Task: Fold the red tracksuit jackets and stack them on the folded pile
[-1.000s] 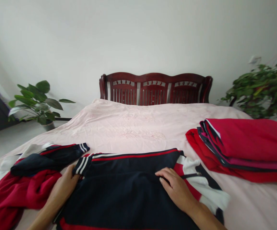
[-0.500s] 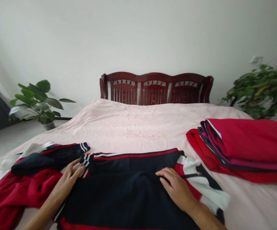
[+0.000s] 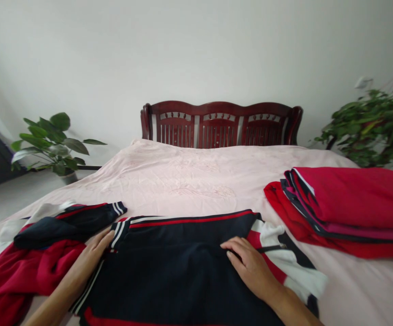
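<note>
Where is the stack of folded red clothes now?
In the head view, the stack of folded red clothes lies on the right of the pink bed cover, below the leafy green plant.

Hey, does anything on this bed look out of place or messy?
Yes: the red and navy garment on the left of the bed lies in a crumpled heap, unlike the neatly folded red stack on the right.

a bedroom, wooden headboard (image 3: 220, 107), houseplant (image 3: 46, 147)
</note>
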Demonstrator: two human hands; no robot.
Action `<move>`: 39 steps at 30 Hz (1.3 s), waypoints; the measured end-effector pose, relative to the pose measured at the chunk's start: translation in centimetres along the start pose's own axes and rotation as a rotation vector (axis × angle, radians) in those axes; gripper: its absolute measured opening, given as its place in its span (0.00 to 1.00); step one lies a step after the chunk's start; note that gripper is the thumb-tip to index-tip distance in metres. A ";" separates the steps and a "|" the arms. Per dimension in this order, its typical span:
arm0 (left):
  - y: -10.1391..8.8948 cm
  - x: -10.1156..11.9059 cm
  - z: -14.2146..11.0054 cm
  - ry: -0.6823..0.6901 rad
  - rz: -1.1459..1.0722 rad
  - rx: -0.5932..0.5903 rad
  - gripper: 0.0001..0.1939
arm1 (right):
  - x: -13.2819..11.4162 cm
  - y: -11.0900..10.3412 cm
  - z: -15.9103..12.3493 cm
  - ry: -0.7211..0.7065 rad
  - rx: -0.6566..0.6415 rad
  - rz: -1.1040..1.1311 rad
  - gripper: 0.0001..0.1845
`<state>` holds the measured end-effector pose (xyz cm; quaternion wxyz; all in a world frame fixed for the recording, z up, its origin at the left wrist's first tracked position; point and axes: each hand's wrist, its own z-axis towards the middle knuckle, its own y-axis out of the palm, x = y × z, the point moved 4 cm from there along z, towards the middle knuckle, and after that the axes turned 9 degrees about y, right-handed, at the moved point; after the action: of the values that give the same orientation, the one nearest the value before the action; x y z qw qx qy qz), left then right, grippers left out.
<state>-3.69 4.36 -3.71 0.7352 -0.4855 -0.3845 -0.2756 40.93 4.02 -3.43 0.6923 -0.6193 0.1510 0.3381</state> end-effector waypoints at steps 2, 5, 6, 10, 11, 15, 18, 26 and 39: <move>0.3 -1.0 0.6 0.004 0.025 -0.052 0.33 | 0.0 0.0 0.0 0.002 -0.004 0.000 0.13; 0.7 -2.1 1.0 -0.045 0.068 -0.169 0.30 | 0.1 0.1 0.1 0.005 -0.005 -0.002 0.13; 0.7 -2.3 1.0 -0.056 0.093 -0.192 0.29 | 0.1 0.1 0.1 0.005 -0.006 -0.003 0.13; 0.6 -2.6 1.1 -0.035 0.168 -0.167 0.30 | 0.0 0.1 0.0 0.002 -0.011 -0.003 0.12; 0.5 -2.6 1.0 -0.026 0.182 -0.145 0.30 | 0.0 0.1 0.0 0.002 -0.010 -0.001 0.12; 0.6 -2.6 0.9 0.045 0.208 -0.113 0.29 | 0.1 0.1 0.0 0.006 -0.009 0.000 0.13; 0.7 -2.6 0.9 0.090 0.215 -0.114 0.27 | 0.2 0.2 0.1 0.005 -0.012 -0.001 0.12; 1.0 -3.2 0.8 0.056 0.249 -0.121 0.32 | 0.3 0.2 0.0 0.002 -0.007 0.000 0.12; 0.6 -0.6 0.7 0.091 0.246 -0.109 0.32 | 0.4 0.2 0.0 -0.001 0.000 -0.004 0.12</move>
<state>-3.72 5.24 -4.35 0.7527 -0.5552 -0.2728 -0.2255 41.06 4.16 -3.81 0.6930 -0.6196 0.1492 0.3372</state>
